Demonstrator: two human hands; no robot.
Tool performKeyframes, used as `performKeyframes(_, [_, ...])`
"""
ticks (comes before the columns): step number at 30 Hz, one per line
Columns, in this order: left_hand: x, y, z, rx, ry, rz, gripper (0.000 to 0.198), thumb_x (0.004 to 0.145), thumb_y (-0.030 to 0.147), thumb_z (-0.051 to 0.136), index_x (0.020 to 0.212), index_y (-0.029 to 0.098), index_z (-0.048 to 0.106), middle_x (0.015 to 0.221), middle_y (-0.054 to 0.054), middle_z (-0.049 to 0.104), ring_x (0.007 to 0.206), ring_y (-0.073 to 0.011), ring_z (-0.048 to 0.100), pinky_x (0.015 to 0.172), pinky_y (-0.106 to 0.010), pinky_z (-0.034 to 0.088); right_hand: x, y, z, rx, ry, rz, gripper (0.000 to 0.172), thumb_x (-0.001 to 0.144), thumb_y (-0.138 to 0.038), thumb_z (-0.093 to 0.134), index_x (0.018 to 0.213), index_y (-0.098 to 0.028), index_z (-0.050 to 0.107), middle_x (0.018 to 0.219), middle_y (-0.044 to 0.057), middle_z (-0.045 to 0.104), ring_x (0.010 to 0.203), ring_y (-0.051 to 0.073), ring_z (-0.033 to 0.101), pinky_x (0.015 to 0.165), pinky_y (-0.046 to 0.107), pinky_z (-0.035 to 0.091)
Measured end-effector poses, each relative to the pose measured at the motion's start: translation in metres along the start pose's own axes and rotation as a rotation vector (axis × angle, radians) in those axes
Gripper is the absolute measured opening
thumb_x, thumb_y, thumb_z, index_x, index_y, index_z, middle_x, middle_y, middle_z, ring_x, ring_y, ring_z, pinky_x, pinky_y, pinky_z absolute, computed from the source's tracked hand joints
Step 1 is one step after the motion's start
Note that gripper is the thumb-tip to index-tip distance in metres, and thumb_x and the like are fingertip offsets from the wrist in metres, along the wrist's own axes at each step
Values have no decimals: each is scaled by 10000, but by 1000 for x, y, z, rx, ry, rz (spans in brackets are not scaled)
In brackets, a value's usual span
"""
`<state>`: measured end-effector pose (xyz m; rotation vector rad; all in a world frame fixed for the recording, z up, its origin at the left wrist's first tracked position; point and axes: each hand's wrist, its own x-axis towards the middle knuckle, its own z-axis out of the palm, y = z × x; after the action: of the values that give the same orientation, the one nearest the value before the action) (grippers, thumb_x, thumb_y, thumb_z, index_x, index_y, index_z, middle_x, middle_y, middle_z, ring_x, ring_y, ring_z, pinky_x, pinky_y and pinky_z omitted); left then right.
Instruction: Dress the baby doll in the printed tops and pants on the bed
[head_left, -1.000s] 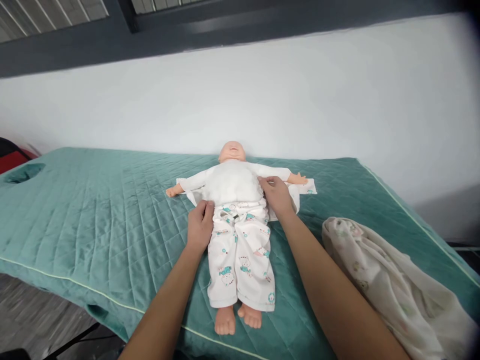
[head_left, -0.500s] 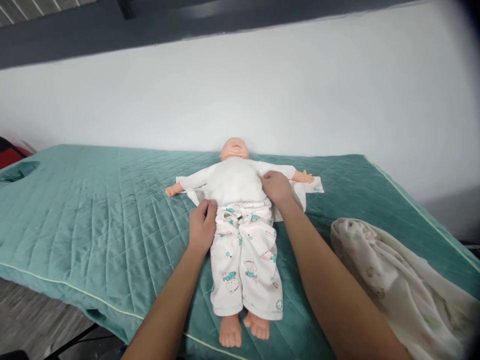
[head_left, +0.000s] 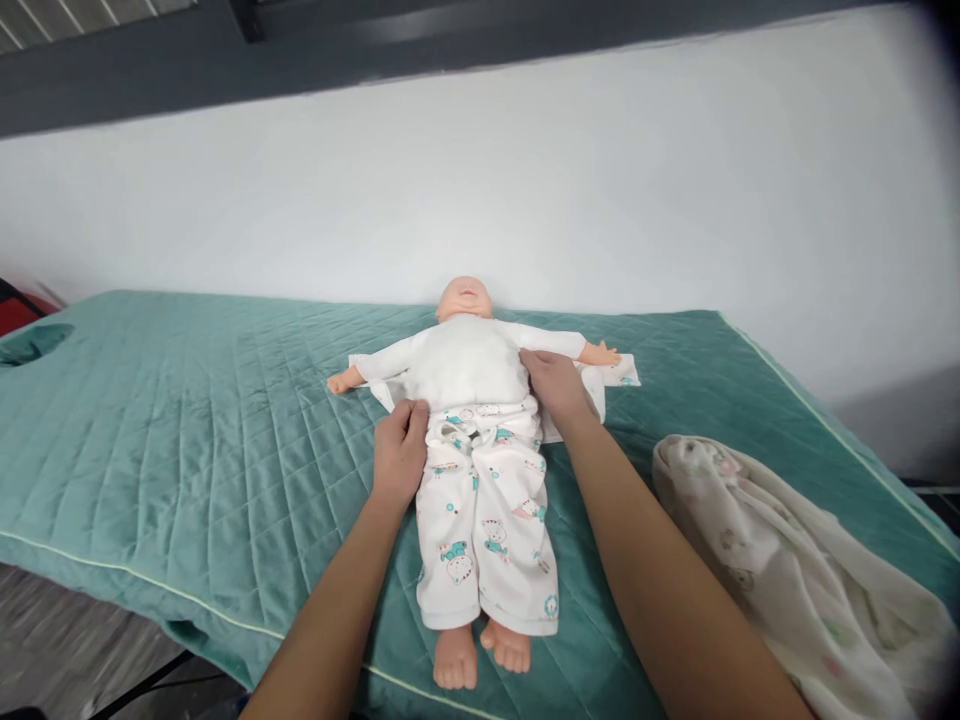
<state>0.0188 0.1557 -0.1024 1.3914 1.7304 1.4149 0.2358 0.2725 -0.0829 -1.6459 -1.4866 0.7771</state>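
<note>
A baby doll (head_left: 469, 360) lies on its back, head toward the wall, arms spread, in a white long-sleeved top. It wears white printed pants (head_left: 487, 520) with the waistband at its belly and bare feet showing. My left hand (head_left: 401, 450) is closed at the waistband's left edge, thumb up, seeming to pinch the cloth there. Against the doll's right-hand side in view, slightly higher, my right hand (head_left: 556, 388) has its fingers curled; what they grip is hidden. A printed white garment (head_left: 621, 370) lies spread beneath the doll's arms and torso.
A green quilted cover (head_left: 187, 430) lies over the bed under the doll. Bunched on it at the right is a pale printed cloth (head_left: 780, 560), beside my right forearm. A white wall (head_left: 480, 180) rises behind the bed. Grey floor shows at lower left.
The view has shifted slightly, moving everything a little left. My hands keep almost the same places at the doll's waist and side, and the doll's pose looks unchanged.
</note>
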Motion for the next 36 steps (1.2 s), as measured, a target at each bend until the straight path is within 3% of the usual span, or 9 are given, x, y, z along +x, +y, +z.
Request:
performKeyframes(5, [1, -1, 0, -1, 0, 3, 408, 960, 473, 485, 657, 207, 418, 591, 51, 415, 631, -127, 394, 621, -280, 306, 6, 5, 1, 81, -110, -26, 430, 809, -564, 540, 730, -170, 694, 668, 25, 670, 633, 163, 576, 589, 263, 435])
performKeyframes(9, [0, -1, 0, -5, 1, 17, 408, 960, 473, 483, 656, 208, 419, 596, 49, 419, 636, -128, 398, 627, -278, 314, 8, 6, -1, 54, -169, -56, 361, 810, -504, 528, 689, -183, 643, 625, -3, 619, 609, 143, 549, 566, 240, 426])
performKeyframes(14, [1, -2, 0, 10, 3, 27, 401, 962, 469, 474, 660, 210, 428, 592, 47, 421, 626, -130, 403, 616, -280, 311, 11, -1, -1, -133, -121, -87, 297, 811, -378, 540, 582, -193, 575, 562, 4, 574, 641, 163, 544, 603, 258, 402])
performKeyframes(17, [1, -3, 0, 14, 6, 27, 401, 958, 472, 477, 659, 209, 434, 593, 47, 430, 627, -131, 412, 616, -277, 315, 11, -6, 3, -270, -43, -91, 269, 820, -311, 548, 578, -200, 588, 659, 63, 662, 753, 216, 608, 704, 303, 429])
performKeyframes(22, [1, -2, 0, 10, -2, 16, 406, 956, 487, 478, 662, 210, 435, 594, 46, 424, 627, -131, 403, 616, -279, 311, 4, -12, 7, -381, 11, -103, 277, 893, -296, 482, 743, -201, 696, 928, 165, 756, 927, 295, 674, 830, 378, 451])
performKeyframes(27, [1, 0, -1, 15, 7, 2, 420, 952, 497, 477, 650, 211, 417, 583, 45, 417, 628, -133, 400, 611, -277, 311, -9, -14, 2, -352, 13, -115, 333, 943, -343, 440, 925, -217, 748, 1057, 123, 771, 1011, 276, 680, 864, 359, 463])
performKeyframes(36, [1, -2, -1, 0, 7, 13, 406, 948, 475, 485, 649, 207, 424, 593, 48, 434, 631, -126, 413, 618, -268, 320, -29, -14, 1, -4, 37, 3, 442, 939, -571, 444, 1091, -243, 697, 1129, 62, 747, 1043, 231, 660, 925, 338, 459])
